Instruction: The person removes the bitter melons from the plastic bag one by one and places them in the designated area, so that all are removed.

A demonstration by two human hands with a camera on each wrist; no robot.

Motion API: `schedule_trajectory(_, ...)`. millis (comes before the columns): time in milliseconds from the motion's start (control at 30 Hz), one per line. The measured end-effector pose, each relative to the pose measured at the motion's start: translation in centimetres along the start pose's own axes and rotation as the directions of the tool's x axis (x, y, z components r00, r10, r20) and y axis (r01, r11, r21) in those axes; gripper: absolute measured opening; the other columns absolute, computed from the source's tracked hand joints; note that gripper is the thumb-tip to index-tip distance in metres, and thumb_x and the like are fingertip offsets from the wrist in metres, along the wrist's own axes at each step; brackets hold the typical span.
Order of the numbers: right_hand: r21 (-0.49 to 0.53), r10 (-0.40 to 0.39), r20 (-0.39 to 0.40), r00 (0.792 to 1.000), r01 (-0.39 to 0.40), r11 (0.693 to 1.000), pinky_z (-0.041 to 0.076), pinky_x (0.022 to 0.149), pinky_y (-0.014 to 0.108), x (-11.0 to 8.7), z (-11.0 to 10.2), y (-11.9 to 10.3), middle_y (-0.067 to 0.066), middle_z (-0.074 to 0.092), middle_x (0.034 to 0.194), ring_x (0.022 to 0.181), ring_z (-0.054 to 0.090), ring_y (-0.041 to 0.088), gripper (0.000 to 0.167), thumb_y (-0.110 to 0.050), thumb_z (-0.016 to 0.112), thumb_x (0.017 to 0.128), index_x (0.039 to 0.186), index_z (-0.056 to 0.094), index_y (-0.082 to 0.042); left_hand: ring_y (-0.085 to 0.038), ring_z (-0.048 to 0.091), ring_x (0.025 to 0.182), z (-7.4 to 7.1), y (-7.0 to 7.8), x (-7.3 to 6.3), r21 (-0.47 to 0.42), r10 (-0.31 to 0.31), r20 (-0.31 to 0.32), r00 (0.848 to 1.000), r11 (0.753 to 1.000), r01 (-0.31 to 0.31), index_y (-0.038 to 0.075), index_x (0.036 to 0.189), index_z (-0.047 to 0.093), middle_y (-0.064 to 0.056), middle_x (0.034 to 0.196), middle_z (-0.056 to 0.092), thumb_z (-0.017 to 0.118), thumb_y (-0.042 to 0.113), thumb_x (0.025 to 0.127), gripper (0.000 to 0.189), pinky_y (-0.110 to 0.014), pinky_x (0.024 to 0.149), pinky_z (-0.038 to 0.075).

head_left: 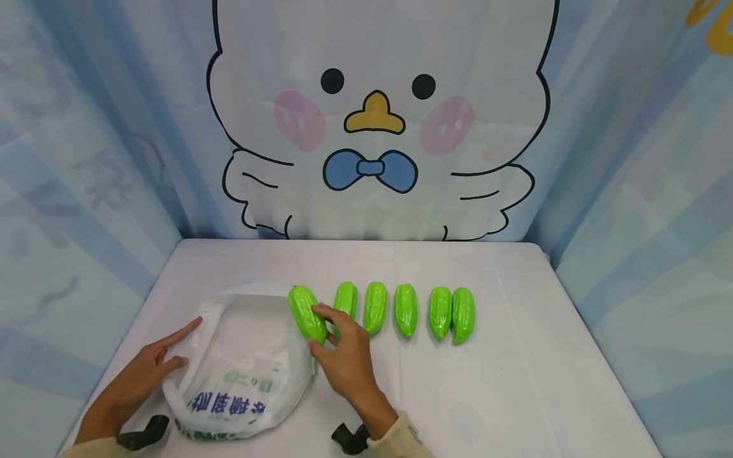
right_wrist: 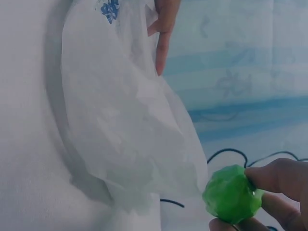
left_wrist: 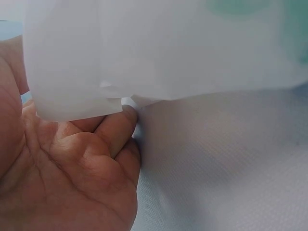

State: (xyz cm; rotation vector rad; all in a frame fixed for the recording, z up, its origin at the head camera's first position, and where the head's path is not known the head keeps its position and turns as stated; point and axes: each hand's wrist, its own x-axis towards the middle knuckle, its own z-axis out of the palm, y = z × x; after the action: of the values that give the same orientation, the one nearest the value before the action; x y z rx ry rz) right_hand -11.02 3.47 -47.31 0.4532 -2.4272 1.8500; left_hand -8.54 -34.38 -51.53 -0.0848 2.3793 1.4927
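Note:
My right hand (head_left: 349, 359) pinches a bright green, bumpy bitter melon (head_left: 306, 312) between thumb and fingers, at the right rim of a white plastic bag (head_left: 298, 388). In the right wrist view the bitter melon (right_wrist: 231, 195) shows end-on beside the bag (right_wrist: 125, 110). The bag stands with its mouth wide and blue and green print visible. At its left rim, my left hand (head_left: 146, 375) holds the edge, forefinger stretched along the outside. In the left wrist view the bag's edge (left_wrist: 77, 108) passes between the thumb and the curled fingers of the left hand (left_wrist: 72, 168).
Several more green bitter melons (head_left: 406, 310) lie in a row on the white-covered table (head_left: 515, 394), right of the bag; the two rightmost touch. Behind stands a curtain (head_left: 372, 210) with a cartoon figure, and blue patterned curtains (head_left: 647, 191) hang at both sides.

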Motion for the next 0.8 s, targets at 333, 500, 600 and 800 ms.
schedule_trajectory(333,0.015,0.05,-0.101,0.994,-0.049,0.999,0.06,0.099,0.036,-0.1,-2.8,0.7,0.005,0.065,0.147,0.137,0.063,0.029,0.059,0.005,0.078,0.088,0.142,0.067,-0.016,-0.059,0.005,0.158,0.0,0.2,0.0,0.006,0.002,0.004,1.0,1.0,-0.002,0.018,0.171,0.019,-0.02,0.177,0.006,0.058,0.026,0.11,0.073,-0.086,0.114,0.017)
schedule_trajectory(500,-0.003,0.075,-0.137,0.988,-0.076,0.997,0.06,0.1,0.041,0.0,-4.2,1.2,0.005,0.064,0.148,0.136,0.063,0.03,0.059,0.004,0.079,0.088,0.142,0.067,-0.016,-0.061,0.01,0.156,0.0,0.2,-0.1,0.039,0.008,-0.001,1.0,0.999,-0.008,0.018,0.171,0.019,-0.025,0.176,0.008,0.057,0.028,0.11,0.073,-0.084,0.114,0.021)
schedule_trajectory(600,-0.009,0.085,-0.164,0.983,-0.088,0.996,0.06,0.1,0.044,0.0,-5.0,1.6,0.004,0.064,0.147,0.135,0.063,0.029,0.057,0.003,0.079,0.088,0.141,0.068,-0.016,-0.062,0.013,0.155,0.0,0.3,-0.1,0.059,0.008,-0.005,1.0,0.998,-0.008,0.017,0.171,0.018,-0.028,0.175,0.009,0.057,0.03,0.11,0.074,-0.08,0.115,0.025)
schedule_trajectory(800,-0.018,0.102,-0.226,0.969,-0.109,0.994,0.06,0.099,0.04,-0.1,-6.4,2.5,0.005,0.066,0.145,0.135,0.063,0.028,0.056,0.003,0.08,0.088,0.139,0.07,-0.017,-0.061,0.017,0.155,0.1,0.2,-0.1,0.073,0.014,-0.005,1.0,0.997,-0.014,0.017,0.171,0.017,-0.029,0.175,0.01,0.055,0.03,0.111,0.072,-0.076,0.116,0.029)
